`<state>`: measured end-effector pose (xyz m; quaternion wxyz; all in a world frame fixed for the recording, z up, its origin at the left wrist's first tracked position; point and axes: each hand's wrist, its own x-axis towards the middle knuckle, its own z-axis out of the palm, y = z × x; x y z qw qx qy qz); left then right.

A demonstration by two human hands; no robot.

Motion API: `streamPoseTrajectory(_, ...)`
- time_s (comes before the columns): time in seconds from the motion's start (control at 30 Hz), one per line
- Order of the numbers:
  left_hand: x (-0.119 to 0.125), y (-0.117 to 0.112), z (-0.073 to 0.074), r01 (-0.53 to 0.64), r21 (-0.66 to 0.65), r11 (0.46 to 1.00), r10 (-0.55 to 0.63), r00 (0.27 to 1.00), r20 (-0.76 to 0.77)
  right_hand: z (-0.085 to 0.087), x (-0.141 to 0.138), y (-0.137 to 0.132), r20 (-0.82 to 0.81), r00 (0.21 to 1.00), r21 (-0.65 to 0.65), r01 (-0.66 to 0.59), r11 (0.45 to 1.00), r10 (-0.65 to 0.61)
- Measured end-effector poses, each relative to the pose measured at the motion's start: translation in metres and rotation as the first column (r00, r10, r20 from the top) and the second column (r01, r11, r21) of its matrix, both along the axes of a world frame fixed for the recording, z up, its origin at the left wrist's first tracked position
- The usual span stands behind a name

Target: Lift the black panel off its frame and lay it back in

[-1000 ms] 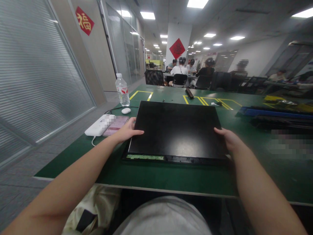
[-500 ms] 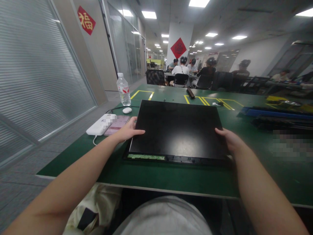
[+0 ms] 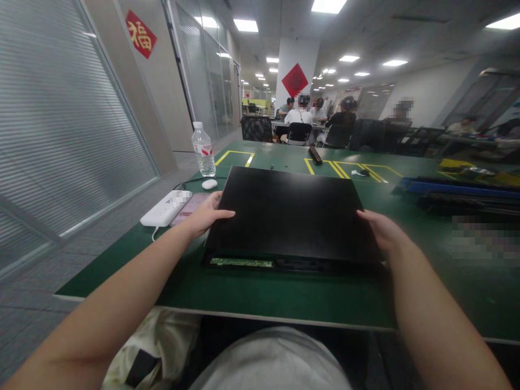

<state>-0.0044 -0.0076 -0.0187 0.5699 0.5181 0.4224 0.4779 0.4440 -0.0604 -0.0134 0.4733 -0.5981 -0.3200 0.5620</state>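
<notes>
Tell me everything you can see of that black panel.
The black panel is a flat rectangle with a smooth, faintly shiny, plastic-looking upper face. A green strip, like a circuit board, shows at its near left edge. The left hand and right hand hold its side edges, thumbs on top. Whether it rests on the green table is unclear.

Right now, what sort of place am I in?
Probably an open-plan office doubling as a work area: window blinds line one side, people sit together farther back, and yellow lines mark the green table.
</notes>
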Motion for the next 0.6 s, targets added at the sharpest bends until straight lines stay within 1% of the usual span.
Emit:
streamPoseTrajectory(0.1, -0.002, 0.001, 0.006, -0.061, -0.008, 0.998, 0.061, 0.998, 0.008, 0.006, -0.003, -0.002, -0.025, 0.999, -0.020, -0.036, 0.999, 0.036)
streamPoseTrajectory(0.2, -0.004, 0.002, 0.009, -0.125, 0.011, 0.992, 0.126, 0.992, -0.011, 0.008, -0.003, 0.000, -0.049, 0.998, 0.016, -0.040, 0.999, 0.041)
streamPoseTrajectory(0.37, -0.007, 0.006, 0.012, -0.179, 0.028, 0.983, 0.180, 0.983, -0.022, 0.002, 0.005, 0.008, -0.053, 0.998, 0.125, 0.029, 0.992, -0.023)
streamPoseTrajectory(0.47, -0.009, 0.008, 0.013, -0.221, 0.044, 0.974, 0.222, 0.974, -0.041, -0.001, 0.008, 0.010, -0.053, 0.998, 0.134, 0.048, 0.990, -0.041)
streamPoseTrajectory(0.6, -0.012, 0.011, 0.013, -0.254, 0.073, 0.965, 0.259, 0.962, -0.081, -0.001, 0.008, 0.009, 0.026, 0.996, 0.116, 0.079, 0.990, -0.083)
